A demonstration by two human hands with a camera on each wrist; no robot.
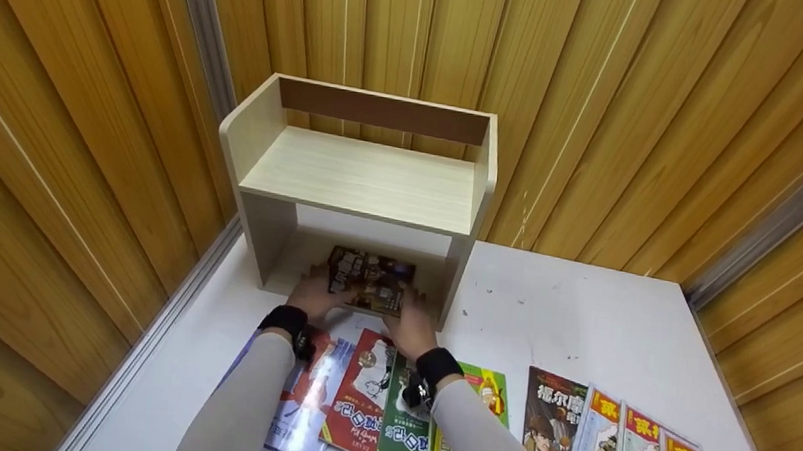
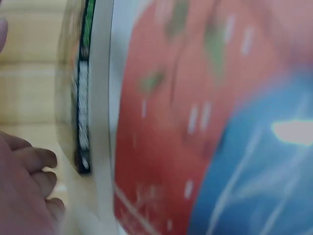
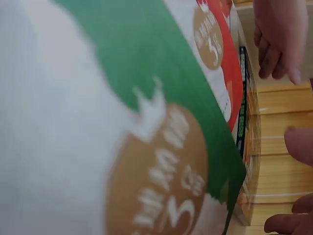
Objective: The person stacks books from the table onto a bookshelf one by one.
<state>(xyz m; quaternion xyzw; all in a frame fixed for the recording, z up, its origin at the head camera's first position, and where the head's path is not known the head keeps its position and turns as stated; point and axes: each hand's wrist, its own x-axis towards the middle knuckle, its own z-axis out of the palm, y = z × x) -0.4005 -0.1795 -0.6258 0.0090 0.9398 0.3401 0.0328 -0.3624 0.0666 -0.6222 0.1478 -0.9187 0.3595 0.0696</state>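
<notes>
Wood-grain panels (image 1: pixel 595 126) in golden brown wall me in on three sides, with grey metal strips (image 1: pixel 205 31) at the corners, and between them spreads a white surface (image 1: pixel 539 294) with a few small dark marks on it. Toward the back, nearer the left wall, stands a pale two-tier shelf unit (image 1: pixel 355 172) with a brown strip across the top of its back. Along the front of the surface lie books with bright covers: a red-and-blue one (image 1: pixel 313 398) beneath my left forearm, then a red one (image 1: pixel 364 387), a green one (image 1: pixel 402 441) and a yellow-green one (image 1: pixel 485 397) by my right forearm; farther right are a dark-covered book (image 1: pixel 554 424) and three colourful comics (image 1: pixel 596 434), partly overlapping. On the lower tier of the unit a dark book (image 1: pixel 372 280) lies flat, cover up, near the front edge, right between my hands. My left hand (image 1: pixel 317 294) is at its left side and my right hand (image 1: pixel 413 327) at its right, fingers pointing inward to the shelf. Both hands are loose, fingers relaxed rather than clamped on the cover; whether a thumb touches the book's edge, I cannot tell.
</notes>
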